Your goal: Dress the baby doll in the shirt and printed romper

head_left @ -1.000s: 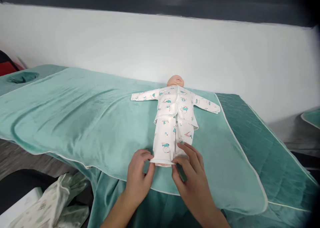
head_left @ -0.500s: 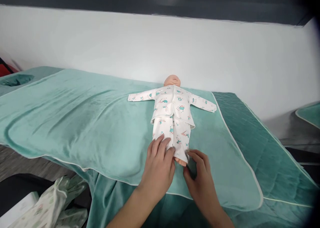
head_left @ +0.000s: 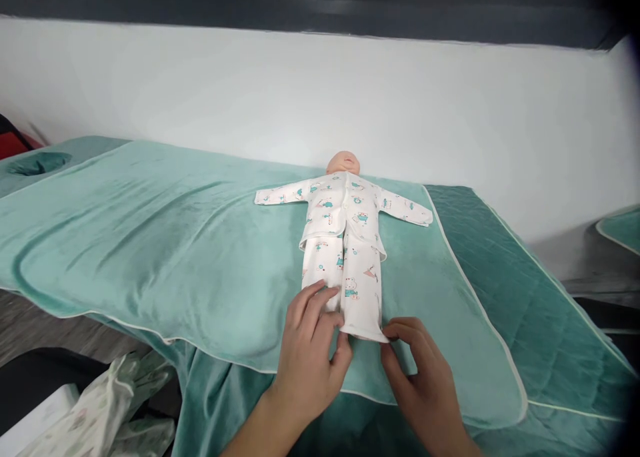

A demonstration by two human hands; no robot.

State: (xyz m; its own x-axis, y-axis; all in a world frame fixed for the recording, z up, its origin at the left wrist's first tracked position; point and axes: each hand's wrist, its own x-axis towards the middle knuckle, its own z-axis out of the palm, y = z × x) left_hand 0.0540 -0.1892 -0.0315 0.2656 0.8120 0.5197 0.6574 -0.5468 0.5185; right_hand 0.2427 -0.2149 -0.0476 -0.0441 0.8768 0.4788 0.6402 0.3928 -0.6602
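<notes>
A baby doll (head_left: pixel 343 163) lies on its back on a light green blanket (head_left: pixel 200 257), its arms spread. It wears a white printed top (head_left: pixel 343 207) with long sleeves and matching white trousers (head_left: pixel 363 280). My left hand (head_left: pixel 311 353) rests over the lower end of one trouser leg, thumb and forefinger pinched at the inner edge of the other leg's hem. At that hem's outer corner, my right hand (head_left: pixel 425 370) pinches the fabric between thumb and fingers. The hem is stretched between both hands, and the doll's feet are hidden.
Under the blanket is a darker green bed cover (head_left: pixel 540 297), backed by a white wall (head_left: pixel 300 90). At lower left, a patterned cloth (head_left: pixel 95 410) and a white box (head_left: pixel 40 420) sit on something black. A face hole (head_left: pixel 40 163) shows at far left.
My right hand has drawn the trouser hem down toward me and outward, covering toes that showed before. My left hand has shifted slightly down, its thumb and forefinger now at the hem.
</notes>
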